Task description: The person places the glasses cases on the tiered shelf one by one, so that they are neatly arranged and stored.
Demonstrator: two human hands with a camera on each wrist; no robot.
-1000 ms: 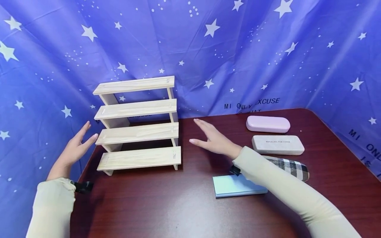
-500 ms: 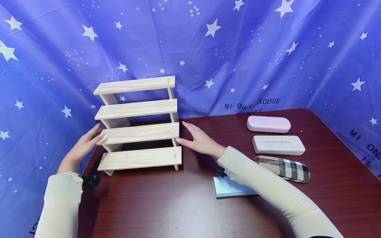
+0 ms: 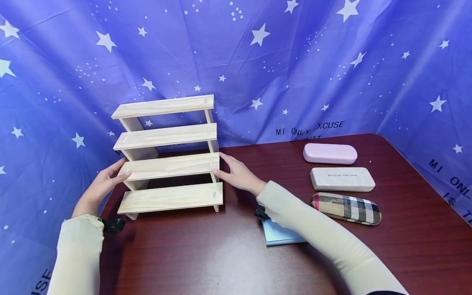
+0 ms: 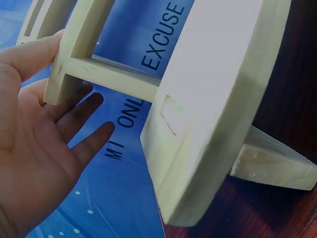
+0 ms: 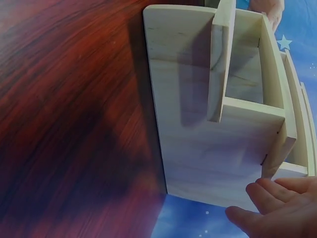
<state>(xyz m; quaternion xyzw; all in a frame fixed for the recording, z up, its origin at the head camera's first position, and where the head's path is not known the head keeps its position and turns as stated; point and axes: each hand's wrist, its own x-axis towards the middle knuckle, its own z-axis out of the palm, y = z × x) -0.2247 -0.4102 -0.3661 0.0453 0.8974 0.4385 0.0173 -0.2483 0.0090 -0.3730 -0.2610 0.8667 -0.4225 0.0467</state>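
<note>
A pale wooden stepped shelf [image 3: 169,200] with several planks stands on the table at the left. My left hand [image 3: 101,189] is at the left end of its second plank from the bottom. In the left wrist view, the thumb of my left hand [image 4: 39,134] lies on the plank end, with the fingers reaching past and behind it. My right hand [image 3: 239,175] is at the same plank's right end, thumb in front. In the right wrist view, the fingers of my right hand [image 5: 277,208] are extended at the plank's end and hold nothing visible.
On the right of the dark red table [image 3: 177,254] lie a pink glasses case [image 3: 330,154], a white glasses case [image 3: 343,179] and a plaid case [image 3: 346,208]. A light blue case [image 3: 282,234] is partly hidden under my right sleeve. A blue starry curtain [image 3: 236,53] closes the back.
Both hands have moved inward from either side to the ends of the shelf's second plank. The plaid case shows more fully now, while the right sleeve covers more of the blue case.
</note>
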